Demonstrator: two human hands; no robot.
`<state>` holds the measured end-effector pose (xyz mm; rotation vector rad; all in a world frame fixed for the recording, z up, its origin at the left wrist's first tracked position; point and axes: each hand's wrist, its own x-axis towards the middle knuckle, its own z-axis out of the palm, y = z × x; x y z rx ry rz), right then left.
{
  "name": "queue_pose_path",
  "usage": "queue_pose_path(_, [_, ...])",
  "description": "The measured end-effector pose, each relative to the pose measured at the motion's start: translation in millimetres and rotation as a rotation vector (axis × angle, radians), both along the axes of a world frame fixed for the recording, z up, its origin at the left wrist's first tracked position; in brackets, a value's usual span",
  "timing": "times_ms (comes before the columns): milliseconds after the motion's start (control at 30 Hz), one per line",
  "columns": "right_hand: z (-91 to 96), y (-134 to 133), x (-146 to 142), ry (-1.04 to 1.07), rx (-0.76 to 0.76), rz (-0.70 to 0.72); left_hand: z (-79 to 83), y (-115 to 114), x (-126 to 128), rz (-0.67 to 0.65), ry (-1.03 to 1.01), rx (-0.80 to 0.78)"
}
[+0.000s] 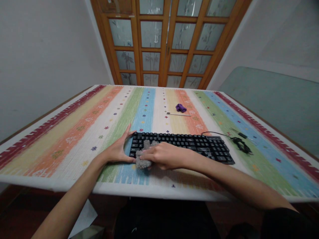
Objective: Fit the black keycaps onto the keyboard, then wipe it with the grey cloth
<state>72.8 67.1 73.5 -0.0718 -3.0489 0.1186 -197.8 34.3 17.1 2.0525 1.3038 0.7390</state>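
Note:
A black keyboard (194, 143) lies flat on the striped tablecloth in front of me. My left hand (119, 148) spans its left end, thumb at the near corner and a finger at the far corner, gripping it from the side. Between the fingers of my right hand (161, 155) is a fluffy grey cloth (144, 163). That cloth rests over the keys at the left part of the keyboard and hangs past the near edge. Some keys beneath the cloth and the hand are hidden.
Beyond the keyboard lie a thin brush (179, 114) and a crumpled purple cloth (180, 108). The keyboard's coiled cable (241, 145) and its plug (242, 135) are on the right. The tablecloth's near edge (159, 192) runs in front of me. Wooden glass-paned doors (166, 49) stand behind the table.

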Motion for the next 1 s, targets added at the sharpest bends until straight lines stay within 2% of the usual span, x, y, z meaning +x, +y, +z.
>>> queue_pose_path(100, [12.3,16.5,-4.1,0.135,-0.004,-0.185,1.7,-1.0,1.1,0.009,0.029,0.015])
queue_pose_path(167, [8.6,29.0,-16.2,0.255,0.011,-0.241,2.8,-1.1,2.3,0.018,0.043,0.043])
queue_pose_path(267, [-9.6,45.4,-40.7,0.325,0.028,-0.226,2.6,0.0,3.3,0.035,0.06,0.094])
queue_pose_path(433, [-35.3,57.8,-63.1,0.177,0.028,-0.128,-2.3,1.6,1.5,0.05,0.089,0.101])
queue_pose_path(633, [-31.8,60.9,-54.7,0.06,0.033,-0.046,-2.6,0.5,-0.3,0.086,0.102,0.056])
queue_pose_path(1000, [-33.8,61.3,-25.2,0.078,0.061,-0.08,-4.0,0.8,-3.1,0.02,0.06,0.057])
